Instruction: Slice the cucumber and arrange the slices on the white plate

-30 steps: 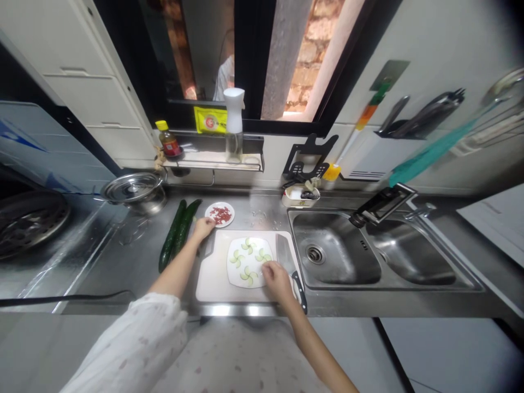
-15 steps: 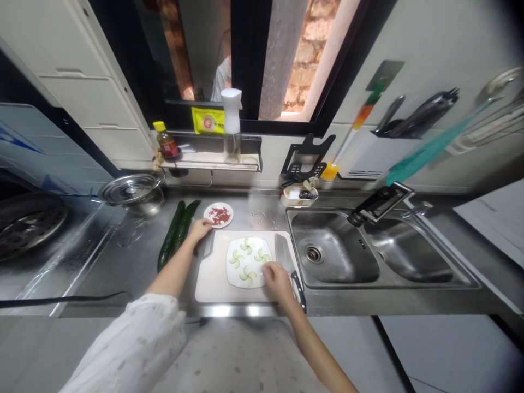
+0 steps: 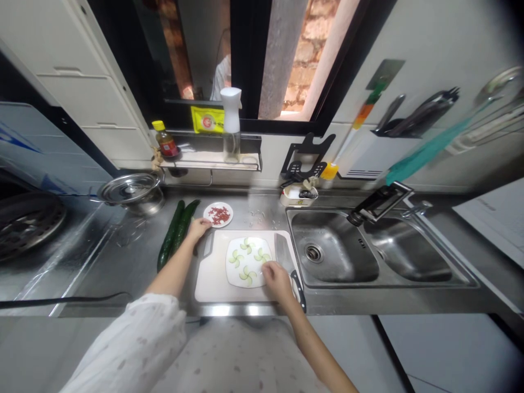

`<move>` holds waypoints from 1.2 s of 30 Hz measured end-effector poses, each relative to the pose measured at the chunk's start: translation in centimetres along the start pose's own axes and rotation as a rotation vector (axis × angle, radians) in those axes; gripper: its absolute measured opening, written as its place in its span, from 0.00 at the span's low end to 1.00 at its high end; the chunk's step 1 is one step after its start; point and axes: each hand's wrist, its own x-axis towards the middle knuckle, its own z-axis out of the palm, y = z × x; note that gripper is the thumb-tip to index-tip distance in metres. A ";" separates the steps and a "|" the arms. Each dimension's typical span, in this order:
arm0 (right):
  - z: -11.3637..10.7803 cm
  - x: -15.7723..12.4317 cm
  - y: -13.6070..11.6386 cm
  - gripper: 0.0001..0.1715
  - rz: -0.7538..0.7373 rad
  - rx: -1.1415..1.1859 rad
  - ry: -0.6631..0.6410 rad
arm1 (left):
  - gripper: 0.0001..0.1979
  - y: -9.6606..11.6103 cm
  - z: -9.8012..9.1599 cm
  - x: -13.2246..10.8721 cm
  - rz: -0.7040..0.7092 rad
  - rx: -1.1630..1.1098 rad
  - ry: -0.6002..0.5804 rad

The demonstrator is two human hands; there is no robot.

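Your left hand (image 3: 198, 230) is at the near left rim of a small round plate (image 3: 230, 215) of red bits (image 3: 220, 215), fingertips drawn narrow; whether they grip anything cannot be told. Your right hand (image 3: 278, 281), its fingers curled close together, is at the right edge of a white square plate (image 3: 233, 277), and the view does not show whether it holds anything. Four pinwheels of pale green slices (image 3: 247, 277) lie on that plate, which sits on a white cutting board (image 3: 209, 286). A broad-bladed knife (image 3: 282, 248) rests along the board's right side, near the steel sink (image 3: 347, 263), while two whole cucumbers (image 3: 182, 228) lie side by side on the counter (image 3: 118, 275), beside your left forearm
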 end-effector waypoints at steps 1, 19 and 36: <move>0.0 0.0 0.0 0.13 0.002 0.002 0.003 | 0.11 0.0 0.0 -0.1 -0.011 -0.018 0.007; -0.8 6.0 -4.1 0.11 -0.076 0.193 0.057 | 0.08 6.7 3.0 -7.5 0.361 -0.087 -0.067; -1.0 7.9 -6.9 0.10 -0.192 0.248 0.100 | 0.07 10.8 2.7 -14.3 0.703 -0.044 0.003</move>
